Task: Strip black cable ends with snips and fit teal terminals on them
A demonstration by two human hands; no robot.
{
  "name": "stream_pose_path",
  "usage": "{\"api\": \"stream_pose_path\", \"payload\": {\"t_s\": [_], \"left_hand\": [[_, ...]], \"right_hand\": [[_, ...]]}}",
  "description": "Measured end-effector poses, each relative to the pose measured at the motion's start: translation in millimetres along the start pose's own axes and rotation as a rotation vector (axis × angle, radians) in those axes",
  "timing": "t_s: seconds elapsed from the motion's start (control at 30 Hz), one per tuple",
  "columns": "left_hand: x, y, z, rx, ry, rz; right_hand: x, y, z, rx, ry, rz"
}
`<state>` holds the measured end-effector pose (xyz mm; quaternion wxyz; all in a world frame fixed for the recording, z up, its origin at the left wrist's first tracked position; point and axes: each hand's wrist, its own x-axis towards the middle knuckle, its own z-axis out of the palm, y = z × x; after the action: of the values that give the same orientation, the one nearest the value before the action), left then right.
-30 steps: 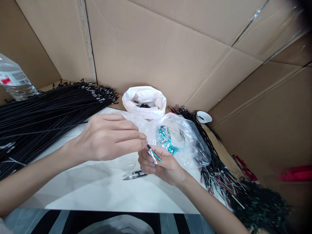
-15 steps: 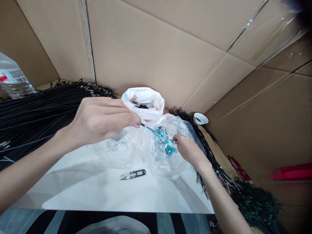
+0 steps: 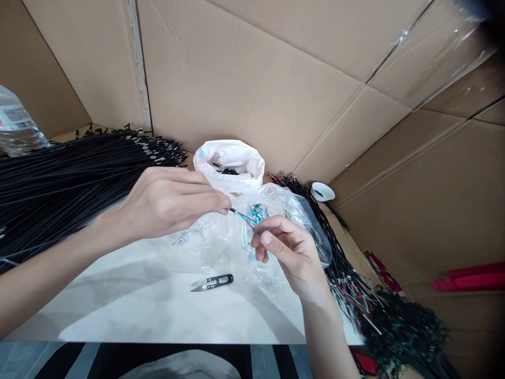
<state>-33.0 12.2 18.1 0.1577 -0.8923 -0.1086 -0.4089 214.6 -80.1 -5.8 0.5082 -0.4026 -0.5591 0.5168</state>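
My left grip (image 3: pixel 173 202) pinched the black cable (image 3: pixel 232 210), its exposed wires (image 3: pixel 243 216) over the clear plastic bag (image 3: pixel 295 204). My right grip (image 3: pixel 294 252) stood part-open at the wire tips, contact unclear.

From my end, the left hand (image 3: pixel 177 204) hides its grip on the cable (image 3: pixel 232 210), and I can't tell whether the right hand (image 3: pixel 290 250) touches the wires (image 3: pixel 246 218). That hand also covers part of the clear bag (image 3: pixel 313 226). The left edge crops the bottle (image 3: pixel 18 129) and the black cables (image 3: pixel 74 171). The bits (image 3: pixel 229 171) in the far white bag (image 3: pixel 215 181) are too small for me to identify, and a dark shape (image 3: pixel 489 18), far right, is just a blur.
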Motion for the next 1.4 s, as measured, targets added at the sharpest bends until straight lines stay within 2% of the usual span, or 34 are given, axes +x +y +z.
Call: {"api": "stream_pose_path", "payload": {"t_s": [0.23,0.47,0.93,1.13,1.23,1.4], "left_hand": [[1.4,0.2,3.5,-0.030,0.028,0.017],[1.5,-1.8,4.3,-0.067,0.045,0.070],[1.4,-0.6,6.1,-0.093,0.046,0.051],[2.6,2.0,4.9,0.013,0.069,0.085],[3.2,3.0,4.5,-0.023,0.060,0.068],[3.5,5.0,6.6,-0.019,0.059,0.067]], "right_hand": [[6.4,19.7,13.7,0.277,0.103,0.082],[15.2,24.5,19.9,0.463,0.097,0.142],[15.6,29.9,26.9,0.484,0.137,0.072],[15.5,34.8,35.5,0.299,0.345,-0.083],[13.7,37.3,42.7,0.159,0.468,-0.182],[10.3,43.3,59.9,-0.185,0.807,-0.411]]}}
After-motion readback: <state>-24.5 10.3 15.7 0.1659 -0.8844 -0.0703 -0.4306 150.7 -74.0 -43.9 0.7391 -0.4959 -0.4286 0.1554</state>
